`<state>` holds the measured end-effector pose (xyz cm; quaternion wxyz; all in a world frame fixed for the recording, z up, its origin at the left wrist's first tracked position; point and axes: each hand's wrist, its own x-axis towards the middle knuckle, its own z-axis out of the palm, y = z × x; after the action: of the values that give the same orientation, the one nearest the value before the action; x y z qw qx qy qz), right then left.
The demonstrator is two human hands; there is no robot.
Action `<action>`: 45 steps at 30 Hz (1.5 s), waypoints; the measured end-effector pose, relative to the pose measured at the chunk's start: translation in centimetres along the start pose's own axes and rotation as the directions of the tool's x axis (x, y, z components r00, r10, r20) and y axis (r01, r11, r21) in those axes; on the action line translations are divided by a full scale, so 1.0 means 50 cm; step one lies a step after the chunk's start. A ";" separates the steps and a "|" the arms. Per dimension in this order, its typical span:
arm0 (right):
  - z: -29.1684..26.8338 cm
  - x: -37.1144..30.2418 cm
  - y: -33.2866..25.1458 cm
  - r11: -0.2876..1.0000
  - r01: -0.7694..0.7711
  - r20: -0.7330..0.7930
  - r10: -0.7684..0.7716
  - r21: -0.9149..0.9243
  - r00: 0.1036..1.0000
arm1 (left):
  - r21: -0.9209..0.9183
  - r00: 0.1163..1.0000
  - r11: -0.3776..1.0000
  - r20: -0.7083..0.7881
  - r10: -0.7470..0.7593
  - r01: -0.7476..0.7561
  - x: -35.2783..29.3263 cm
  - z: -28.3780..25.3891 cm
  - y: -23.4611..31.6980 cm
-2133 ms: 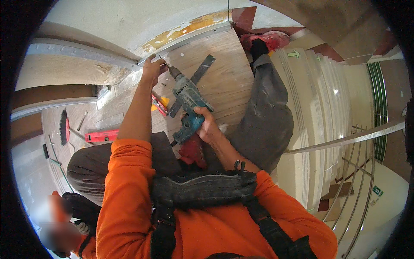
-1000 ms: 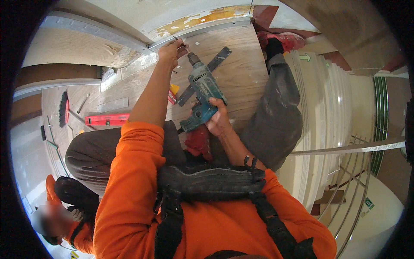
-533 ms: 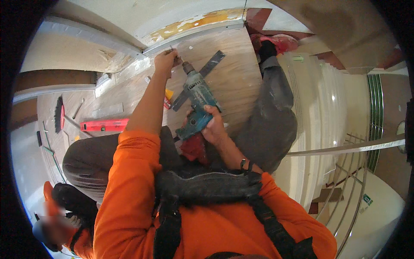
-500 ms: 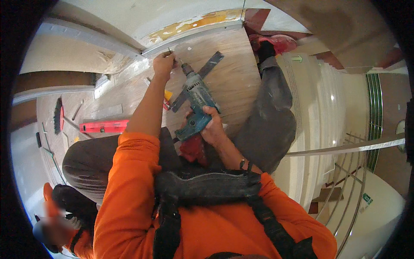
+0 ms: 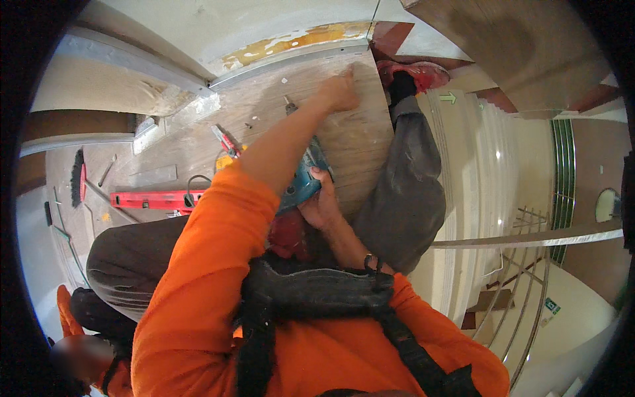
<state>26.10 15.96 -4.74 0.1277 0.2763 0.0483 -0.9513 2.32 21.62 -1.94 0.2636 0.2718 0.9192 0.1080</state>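
My right hand [image 5: 322, 201] is wrapped round the handle of a teal power drill [image 5: 302, 187], which points away from me over a wooden board [image 5: 367, 126]. The drill's nose shows beyond my left forearm, which crosses over and hides its middle. My left hand [image 5: 340, 91] is at the far right part of the board, near its edge. Its fingers look curled, with one fingertip reaching down to the wood; anything held in them is hidden. Small bits [image 5: 248, 125] lie on the board left of the drill's nose.
A red spirit level [image 5: 159, 199], a brush [image 5: 78, 178], a metal plate [image 5: 155, 175] and red and yellow hand tools [image 5: 227, 142] lie to the left. A metal frame [image 5: 291, 63] borders the far side. Stairs [image 5: 463, 178] and railings are at right; another person [image 5: 86, 360] is lower left.
My left hand has swung right across the drill, from near its tip to the board's far right. The dark flat bar under the drill is no longer visible. My right hand keeps the drill.
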 end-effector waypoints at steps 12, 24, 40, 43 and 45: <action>0.022 -0.002 -0.002 0.998 -0.059 -0.007 0.060 0.012 0.998 | 0.008 0.996 0.996 0.001 -0.088 0.088 0.080 -0.003 0.061; 0.023 -0.005 -0.003 0.999 -0.030 -0.010 0.029 -0.012 1.000 | 0.092 0.991 0.988 0.040 -0.132 0.127 0.064 -0.010 0.079; 0.067 -0.023 -0.016 0.989 -0.067 -0.184 0.042 -0.130 0.982 | 0.108 1.000 0.994 0.013 -0.025 0.023 0.069 -0.002 0.088; 0.010 0.006 0.008 0.993 -0.119 -0.202 0.118 0.010 0.972 | 0.089 0.998 0.995 -0.033 -0.047 0.050 0.067 0.011 0.065; 0.017 0.000 -0.005 0.995 -0.097 -0.209 0.092 -0.016 0.974 | 0.075 0.999 0.996 -0.036 -0.037 0.040 0.082 0.021 0.066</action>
<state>25.62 16.08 -4.02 0.1707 0.3746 0.0607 -0.9093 1.45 26.68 -3.44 0.2390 0.2619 0.9322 0.0728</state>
